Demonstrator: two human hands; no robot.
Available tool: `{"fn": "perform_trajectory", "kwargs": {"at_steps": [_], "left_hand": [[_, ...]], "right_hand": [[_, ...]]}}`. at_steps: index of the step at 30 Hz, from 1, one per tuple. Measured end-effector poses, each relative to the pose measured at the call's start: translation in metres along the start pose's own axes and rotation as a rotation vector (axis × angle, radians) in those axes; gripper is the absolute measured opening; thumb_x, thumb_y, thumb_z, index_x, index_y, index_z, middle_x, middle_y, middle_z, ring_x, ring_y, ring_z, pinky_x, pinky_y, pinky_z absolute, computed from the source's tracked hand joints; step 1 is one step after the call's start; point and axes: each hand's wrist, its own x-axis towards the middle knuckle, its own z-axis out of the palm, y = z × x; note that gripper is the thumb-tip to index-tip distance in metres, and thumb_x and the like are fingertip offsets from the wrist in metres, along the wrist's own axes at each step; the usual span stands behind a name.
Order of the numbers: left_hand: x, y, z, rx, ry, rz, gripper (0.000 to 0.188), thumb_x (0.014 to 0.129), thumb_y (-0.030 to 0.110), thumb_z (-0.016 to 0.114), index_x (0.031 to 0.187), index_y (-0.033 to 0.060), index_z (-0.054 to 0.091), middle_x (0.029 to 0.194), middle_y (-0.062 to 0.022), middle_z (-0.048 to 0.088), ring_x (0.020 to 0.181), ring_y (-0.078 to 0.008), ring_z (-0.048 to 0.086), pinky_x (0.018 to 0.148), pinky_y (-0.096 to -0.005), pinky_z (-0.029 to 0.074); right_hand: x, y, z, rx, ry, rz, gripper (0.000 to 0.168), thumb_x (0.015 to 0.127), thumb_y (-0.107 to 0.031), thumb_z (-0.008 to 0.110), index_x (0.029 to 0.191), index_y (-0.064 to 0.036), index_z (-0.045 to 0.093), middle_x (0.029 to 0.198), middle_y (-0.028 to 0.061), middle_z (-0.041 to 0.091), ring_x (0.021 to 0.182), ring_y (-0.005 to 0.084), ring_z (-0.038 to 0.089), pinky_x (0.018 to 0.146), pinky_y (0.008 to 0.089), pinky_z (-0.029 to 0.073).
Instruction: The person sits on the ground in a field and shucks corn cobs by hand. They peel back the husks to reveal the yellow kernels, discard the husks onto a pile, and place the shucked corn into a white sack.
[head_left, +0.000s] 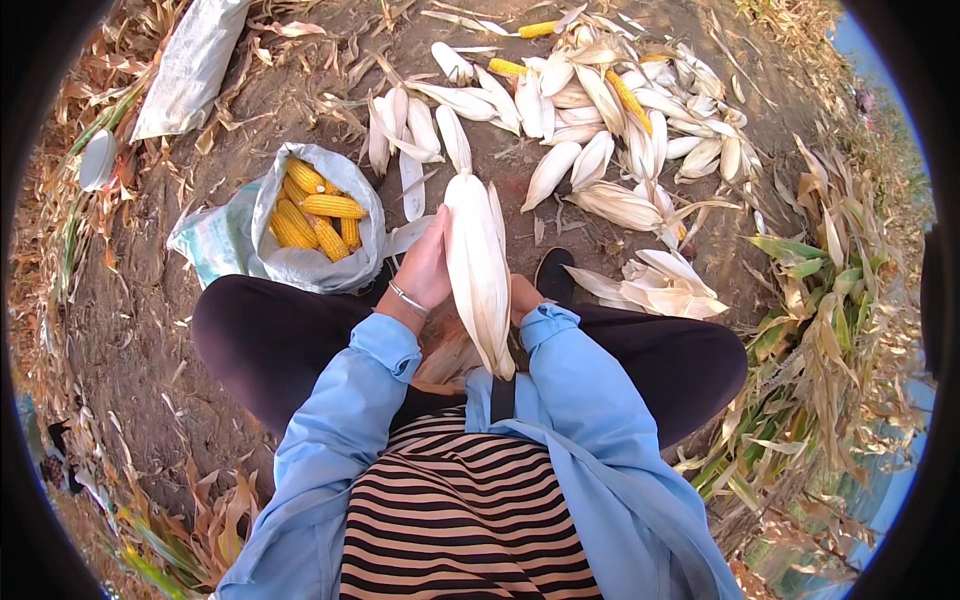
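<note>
Between my hands stands an ear of corn (476, 255) in its pale dry husk, its wide end away from me and its narrow tip towards my lap. My left hand (424, 262) grips its left side, thumb laid along the husk. On the other side is my right hand (525, 296), mostly hidden behind the ear, so I cannot see what its fingers do. Left of my hands, an open white woven sack (367, 180) holds several bare yellow corn cobs (330, 206).
A pile of husks and ears (592, 105) spreads ahead, some showing yellow kernels. Loose husks (667, 285) lie by my right knee. A white sack (191, 75) lies at the upper left. Dry corn stalks (817, 322) border the right side. My shoe (555, 274) is just beyond my right hand.
</note>
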Motion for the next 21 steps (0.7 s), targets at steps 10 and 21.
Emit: {"fn": "perform_trajectory", "kwargs": {"at_steps": [10, 21], "left_hand": [[0.015, -0.013, -0.023, -0.040, 0.028, 0.186, 0.041, 0.092, 0.016, 0.051, 0.128, 0.0025, 0.038, 0.116, -0.0113, 0.054, 0.105, -0.0238, 0.055, 0.094, -0.0413, 0.045], [0.013, -0.018, -0.035, 0.085, 0.199, 0.067, 0.050, 0.077, 0.013, 0.074, 0.118, 0.0070, 0.045, 0.109, -0.0081, 0.056, 0.101, -0.0250, 0.056, 0.086, -0.0469, 0.049]], "right_hand": [[-0.126, -0.137, 0.042, -0.567, 0.197, -0.647, 0.013, 0.085, -0.012, 0.058, 0.091, -0.001, 0.061, 0.078, 0.0096, 0.061, 0.069, 0.0167, 0.059, 0.064, 0.0288, 0.046], [-0.125, -0.105, 0.033, -0.901, 0.370, -0.754, 0.039, 0.066, -0.016, 0.076, 0.096, -0.002, 0.055, 0.095, 0.0122, 0.052, 0.089, 0.0278, 0.052, 0.080, 0.0372, 0.043]]}}
